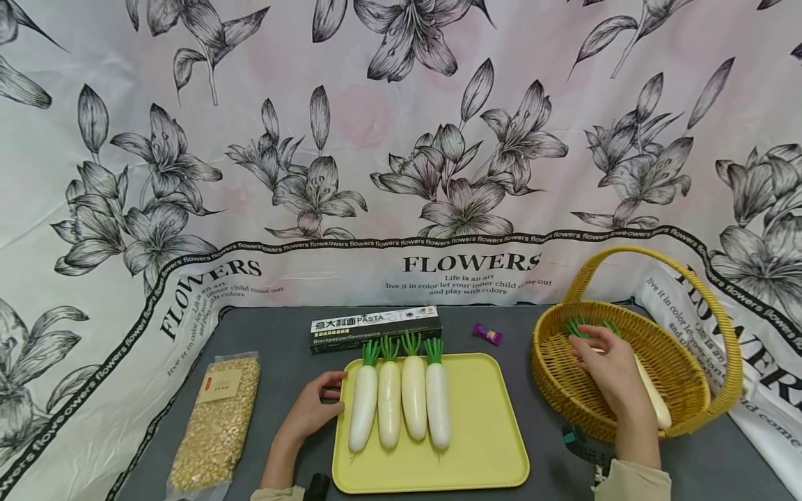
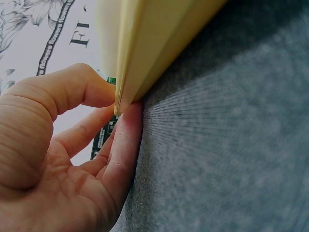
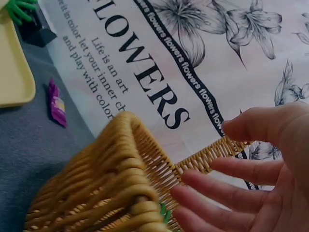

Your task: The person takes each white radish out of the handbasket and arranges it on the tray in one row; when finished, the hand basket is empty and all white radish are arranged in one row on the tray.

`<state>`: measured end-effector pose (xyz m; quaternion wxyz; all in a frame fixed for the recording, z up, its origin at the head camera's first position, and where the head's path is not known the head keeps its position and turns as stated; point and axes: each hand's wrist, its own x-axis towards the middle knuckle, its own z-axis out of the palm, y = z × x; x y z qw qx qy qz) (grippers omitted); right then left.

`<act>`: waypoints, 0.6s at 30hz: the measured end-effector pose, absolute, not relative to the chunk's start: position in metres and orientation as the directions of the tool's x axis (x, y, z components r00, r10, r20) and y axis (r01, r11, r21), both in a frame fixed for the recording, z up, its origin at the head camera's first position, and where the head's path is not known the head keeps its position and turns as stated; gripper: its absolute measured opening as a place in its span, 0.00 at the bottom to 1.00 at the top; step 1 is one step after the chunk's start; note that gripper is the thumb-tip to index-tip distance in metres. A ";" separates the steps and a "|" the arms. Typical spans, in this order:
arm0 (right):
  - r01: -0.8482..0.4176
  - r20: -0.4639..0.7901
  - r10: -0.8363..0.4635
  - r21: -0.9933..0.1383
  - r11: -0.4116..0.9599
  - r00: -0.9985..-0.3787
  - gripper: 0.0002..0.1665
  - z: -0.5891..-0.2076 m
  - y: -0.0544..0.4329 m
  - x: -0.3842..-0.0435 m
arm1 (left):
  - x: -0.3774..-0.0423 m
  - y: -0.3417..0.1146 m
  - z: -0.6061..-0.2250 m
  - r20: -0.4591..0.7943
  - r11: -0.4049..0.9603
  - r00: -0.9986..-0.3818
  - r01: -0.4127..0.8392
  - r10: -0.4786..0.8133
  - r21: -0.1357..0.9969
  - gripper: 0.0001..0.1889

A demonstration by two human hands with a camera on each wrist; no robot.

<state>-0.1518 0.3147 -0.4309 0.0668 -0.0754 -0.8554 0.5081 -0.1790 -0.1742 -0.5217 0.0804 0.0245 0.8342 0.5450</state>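
Observation:
My left hand (image 1: 315, 403) pinches the left rim of a yellow tray (image 1: 482, 431), thumb above and fingers along the underside in the left wrist view. Four-sided and shallow, the tray bears several white radishes (image 1: 389, 403) with green tops, lined up side by side on its left half. My right hand (image 1: 610, 369) hovers over a yellow wicker basket (image 1: 557, 376), its fingers loosely spread and holding nothing in the right wrist view. Inside the basket lies another white radish (image 1: 653, 393), partly hidden by the hand and wrist; green leaves show near the fingertips.
Behind the tray lies a black-and-white pasta box (image 1: 374, 329). A purple wrapped candy (image 1: 487, 334) sits between box and basket. At the left is a clear bag of yellow kernels (image 1: 216, 424). The basket's tall handle (image 1: 720, 327) arches up on the right, before a floral cloth backdrop.

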 end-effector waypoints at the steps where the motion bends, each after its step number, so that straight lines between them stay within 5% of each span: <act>1: 0.083 0.014 0.188 -0.862 0.499 -0.982 0.39 -0.429 0.318 -0.154 | -0.179 -0.174 -0.523 -0.108 0.403 -0.986 -0.047 0.128 0.914 0.31; 10: 0.215 -0.167 0.136 -0.699 0.682 -0.976 0.47 -0.412 0.358 -0.175 | -0.181 -0.173 -0.528 -0.105 0.407 -0.986 -0.045 0.126 0.913 0.31; 18: 0.347 -0.372 0.108 -0.671 0.655 -0.922 0.50 -0.408 0.376 -0.191 | -0.181 -0.175 -0.525 -0.103 0.410 -0.985 -0.037 0.141 0.911 0.31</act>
